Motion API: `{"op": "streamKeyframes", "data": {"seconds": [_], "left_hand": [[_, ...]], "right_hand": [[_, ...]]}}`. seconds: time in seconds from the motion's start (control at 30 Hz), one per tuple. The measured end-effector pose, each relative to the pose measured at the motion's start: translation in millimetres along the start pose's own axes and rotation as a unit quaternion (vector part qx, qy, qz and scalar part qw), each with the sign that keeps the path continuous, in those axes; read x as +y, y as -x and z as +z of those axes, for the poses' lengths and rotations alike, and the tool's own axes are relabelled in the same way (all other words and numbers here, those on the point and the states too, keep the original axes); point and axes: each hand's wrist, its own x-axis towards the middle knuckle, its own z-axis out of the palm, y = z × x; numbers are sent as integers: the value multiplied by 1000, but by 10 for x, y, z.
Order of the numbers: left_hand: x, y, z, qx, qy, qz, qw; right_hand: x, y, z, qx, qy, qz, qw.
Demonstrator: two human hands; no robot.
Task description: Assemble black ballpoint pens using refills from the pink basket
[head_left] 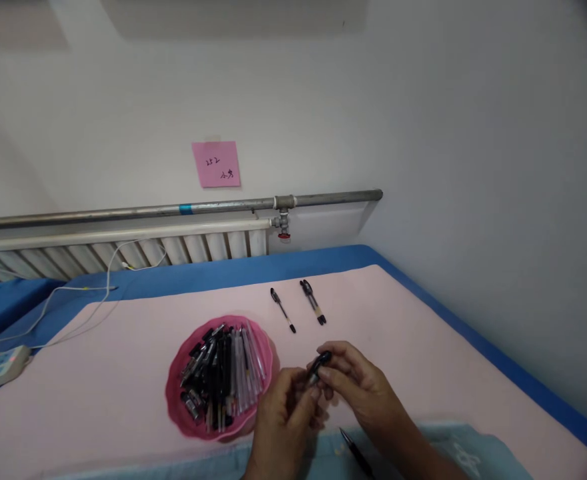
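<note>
Both hands meet just right of the pink bowl, around a pen with a black cap. My right hand pinches it at the cap end between thumb and fingers. My left hand is closed around its lower part, which the fingers mostly hide. Beyond the hands, a single capped pen lies on the pink cover, with two pens side by side to its right. A dark pen with a pointed tip rests below my right hand, at the blue cloth.
The pink scalloped bowl holds many black pens, caps and clear tubes. A light blue cloth runs along the near edge. At left are a power strip and white cables. A radiator and wall stand behind.
</note>
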Motion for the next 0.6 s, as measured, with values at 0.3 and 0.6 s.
{"op": "streamKeyframes", "data": {"seconds": [0.3,0.6], "left_hand": [[-29,19,-22,0,61,-29,998],[-34,25,-27,-42,129,-71,988]], "right_hand": [[-79,14,-39,6,4,4,1000],[-93,-1,-33,2,-2,9,1000]]}}
